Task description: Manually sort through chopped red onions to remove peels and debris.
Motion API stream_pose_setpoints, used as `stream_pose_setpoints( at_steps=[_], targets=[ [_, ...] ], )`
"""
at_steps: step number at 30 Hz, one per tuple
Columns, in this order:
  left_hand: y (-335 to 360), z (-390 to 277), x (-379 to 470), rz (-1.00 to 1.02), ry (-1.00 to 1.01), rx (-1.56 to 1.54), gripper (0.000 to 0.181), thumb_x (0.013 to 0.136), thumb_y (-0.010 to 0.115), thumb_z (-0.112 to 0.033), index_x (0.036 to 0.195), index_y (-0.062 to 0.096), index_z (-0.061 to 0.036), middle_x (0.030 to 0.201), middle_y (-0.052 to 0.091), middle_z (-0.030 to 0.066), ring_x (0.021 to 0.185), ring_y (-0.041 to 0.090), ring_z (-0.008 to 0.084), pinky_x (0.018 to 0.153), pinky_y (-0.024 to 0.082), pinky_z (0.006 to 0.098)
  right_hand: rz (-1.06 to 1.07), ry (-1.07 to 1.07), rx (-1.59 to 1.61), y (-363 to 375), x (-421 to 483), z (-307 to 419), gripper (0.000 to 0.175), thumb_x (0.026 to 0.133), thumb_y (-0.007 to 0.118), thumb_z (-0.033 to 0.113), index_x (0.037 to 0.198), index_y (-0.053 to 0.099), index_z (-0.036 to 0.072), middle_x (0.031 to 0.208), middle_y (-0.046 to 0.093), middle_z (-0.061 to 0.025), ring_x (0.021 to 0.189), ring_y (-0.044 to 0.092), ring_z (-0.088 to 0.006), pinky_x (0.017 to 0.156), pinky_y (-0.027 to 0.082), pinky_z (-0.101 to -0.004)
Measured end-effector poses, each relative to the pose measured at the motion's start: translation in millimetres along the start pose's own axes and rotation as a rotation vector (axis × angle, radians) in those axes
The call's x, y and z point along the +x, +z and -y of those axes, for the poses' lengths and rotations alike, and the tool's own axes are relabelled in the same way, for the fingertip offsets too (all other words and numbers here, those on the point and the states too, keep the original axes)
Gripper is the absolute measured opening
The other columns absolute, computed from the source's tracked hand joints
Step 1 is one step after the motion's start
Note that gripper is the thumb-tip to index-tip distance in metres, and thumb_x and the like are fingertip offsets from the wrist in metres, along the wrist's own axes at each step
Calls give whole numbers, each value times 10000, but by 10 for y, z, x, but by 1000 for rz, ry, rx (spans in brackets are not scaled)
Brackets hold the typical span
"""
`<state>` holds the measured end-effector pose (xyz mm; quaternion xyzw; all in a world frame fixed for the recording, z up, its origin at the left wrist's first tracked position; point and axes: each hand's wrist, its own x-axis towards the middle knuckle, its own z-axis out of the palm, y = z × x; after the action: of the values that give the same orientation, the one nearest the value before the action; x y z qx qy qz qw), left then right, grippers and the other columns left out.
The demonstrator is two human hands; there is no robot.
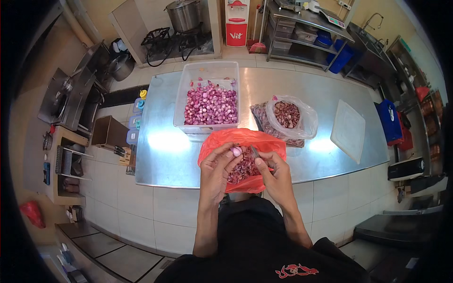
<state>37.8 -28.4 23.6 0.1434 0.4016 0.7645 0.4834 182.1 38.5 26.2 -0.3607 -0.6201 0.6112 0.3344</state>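
Between the fingertips of my left hand (216,166) is a pale purple shallot (236,151), its surface smooth and shiny. My right hand (273,169) grips a small knife (254,151), whose dark blade points up and to the left, a little apart from the shallot. Beneath both hands an orange-red plastic bag (216,138) lies spread at the table's near edge, with shallot skins (244,169) inside. Beyond it stands a clear plastic tub (178,95) that holds many peeled shallots (211,106). The knife's handle is mostly hidden in my palm.
On the steel table (166,159), right of the tub, a clear bag (307,122) of unpeeled shallots (286,114) rests on a mesh sack (260,113). A translucent lid (348,131) lies farther right. Squeeze bottles (141,104) and a knife block (125,157) stand along the left edge.
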Motion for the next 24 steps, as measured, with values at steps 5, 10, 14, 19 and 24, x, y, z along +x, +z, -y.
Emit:
stream_pose_setpoints(
  at_steps=[5,10,14,19,24],
  targets=[
    [-17,43,-9,4,-18,-58,260,930,562,-35,1179,557,39,1114,627,145,1055,623,227,951,521,341,28,38,69,42,-42,-18,278,963,546,120,1208,501,-2,897,612,-40,773,526,-54,699,433,-206],
    [10,15,-27,-25,-58,-127,271,933,572,-61,1187,558,31,1117,628,131,1045,618,201,928,522,324,212,-12,-4,30,-47,152,387,958,546,112,1320,459,9,915,590,-21,778,490,-51,707,419,-207],
    [57,-16,-47,-29,-56,-131,287,939,559,-56,1210,558,38,1116,630,128,1036,621,194,926,522,319,235,-46,-2,59,-58,163,430,960,538,111,1371,448,24,1026,587,-36,851,499,-72,780,422,-224],
    [18,-5,-54,11,-59,-128,275,937,554,-44,1193,572,54,1104,636,137,1019,629,190,926,523,310,196,-207,-90,80,-41,150,382,971,511,106,1342,485,19,1242,589,-108,1092,563,-162,970,407,-283],
    [15,-18,-58,20,-58,-106,269,936,552,-37,1186,575,60,1107,636,141,1017,629,188,926,523,303,192,-213,-140,68,-52,204,354,969,512,132,1302,522,11,1287,574,-152,1193,549,-231,1002,409,-317]
  ],
)
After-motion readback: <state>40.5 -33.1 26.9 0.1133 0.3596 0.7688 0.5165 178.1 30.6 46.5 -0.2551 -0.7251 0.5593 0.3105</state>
